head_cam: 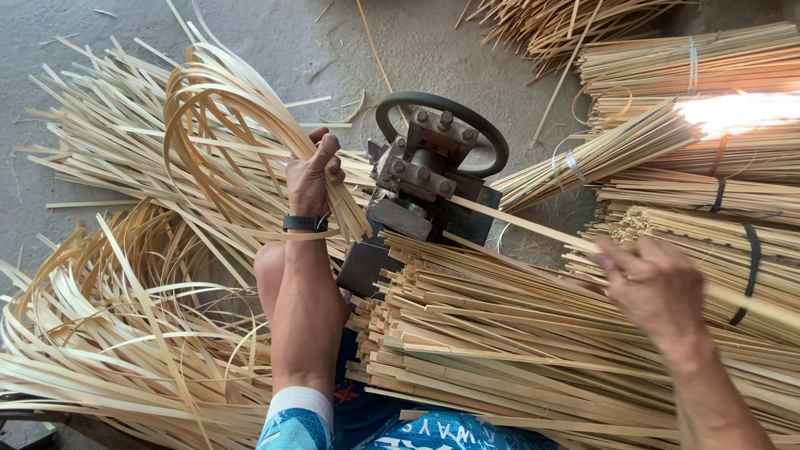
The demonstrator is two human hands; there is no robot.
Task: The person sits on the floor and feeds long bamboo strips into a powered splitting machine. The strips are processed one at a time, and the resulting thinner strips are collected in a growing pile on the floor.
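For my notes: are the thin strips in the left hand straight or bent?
Bent. The thin strips arch in a loop above the left hand, which grips them beside the metal machine.

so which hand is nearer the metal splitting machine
Left. The left hand grips thin strips right beside the metal splitting machine; the right hand sits farther off, on a bamboo slat.
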